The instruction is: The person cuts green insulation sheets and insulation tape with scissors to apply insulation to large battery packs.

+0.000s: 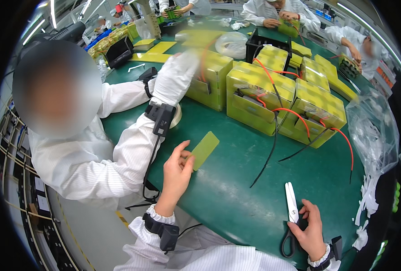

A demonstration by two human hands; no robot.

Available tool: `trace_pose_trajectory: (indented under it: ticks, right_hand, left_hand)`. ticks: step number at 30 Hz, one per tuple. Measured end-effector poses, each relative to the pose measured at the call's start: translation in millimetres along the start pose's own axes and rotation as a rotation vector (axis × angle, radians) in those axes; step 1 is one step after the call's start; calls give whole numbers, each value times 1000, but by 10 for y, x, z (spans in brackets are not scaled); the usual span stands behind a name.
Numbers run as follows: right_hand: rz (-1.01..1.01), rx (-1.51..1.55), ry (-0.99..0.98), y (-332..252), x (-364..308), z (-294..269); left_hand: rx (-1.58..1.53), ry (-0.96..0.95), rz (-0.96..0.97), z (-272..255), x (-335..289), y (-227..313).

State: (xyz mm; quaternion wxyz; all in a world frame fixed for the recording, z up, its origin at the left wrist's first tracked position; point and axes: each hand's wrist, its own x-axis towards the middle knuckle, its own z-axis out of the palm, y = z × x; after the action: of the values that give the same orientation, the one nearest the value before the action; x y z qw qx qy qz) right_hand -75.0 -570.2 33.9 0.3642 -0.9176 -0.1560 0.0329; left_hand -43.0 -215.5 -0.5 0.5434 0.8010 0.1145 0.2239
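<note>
A thin yellow-green rectangular sheet (206, 150) is pinched by one end between the thumb and fingers of my left hand (177, 170), above the green table. At the lower right, my right hand (312, 228) curls around the black handles of a pair of scissors (291, 203). Their silver blades are closed together and point away from me. Beyond my hands stand several yellow-green wrapped battery packs (251, 118) with red and black wires. Black wire ends trail over the table toward me.
To my left, a co-worker's white-gloved hand (175, 80), blurred, is at the nearest left pack. A black open box (259, 41), a clear plastic bag (373, 131) and white scraps (367, 198) lie around the green table (236, 180). Other people work along the far side.
</note>
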Motion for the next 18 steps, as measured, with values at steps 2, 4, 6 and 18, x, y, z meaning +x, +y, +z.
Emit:
trace_pose_trajectory:
  ticks: [2, 4, 6, 18]
  right_hand:
    - [16, 17, 0, 12, 9, 15]
    - [27, 35, 1, 13, 8, 16]
    - [30, 29, 0, 12, 10, 13]
    - [18, 15, 0, 25, 3, 14]
  left_hand:
    - [-10, -3, -7, -9, -2, 6]
    - [-17, -2, -12, 1, -6, 16]
    - [-14, -3, -30, 11, -4, 17]
    - [21, -14, -3, 4, 0, 1]
